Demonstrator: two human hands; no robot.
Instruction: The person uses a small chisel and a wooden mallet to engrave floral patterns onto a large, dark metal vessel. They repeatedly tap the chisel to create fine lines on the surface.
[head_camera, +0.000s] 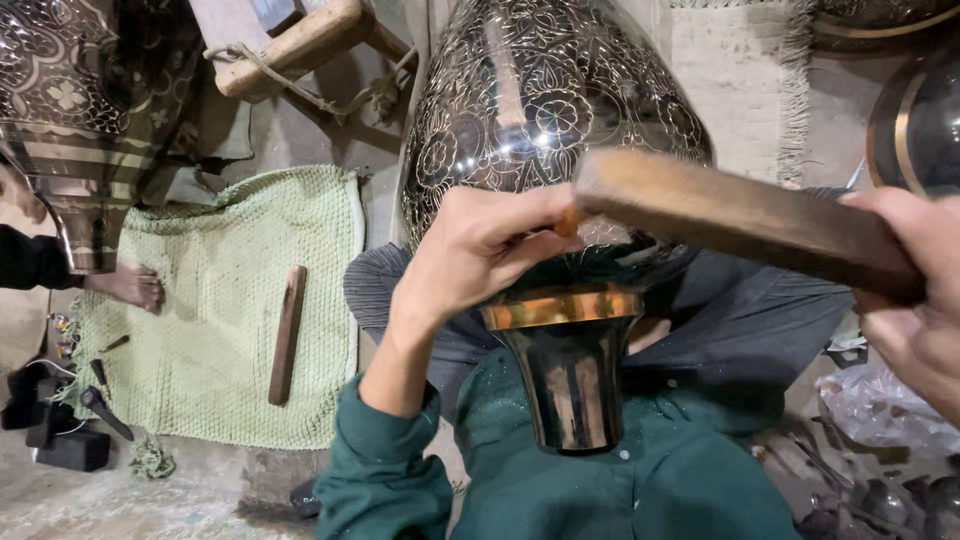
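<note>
Right hand (915, 300) fingers grip a wooden mallet (740, 220) across the engraved vase (550, 110), left hand (480, 250) fingers pinching a chisel (568, 222).

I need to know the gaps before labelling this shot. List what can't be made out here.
Head view only:
- Tool tip under the left hand: hidden by the fingers and the wooden stick.
- Right hand: cut off by the right edge, grip partly unseen.
- Engraved vase: top cut off by the upper edge.
- Second vase: cut off at top left.
- Small tools at left: too small to identify.
</note>
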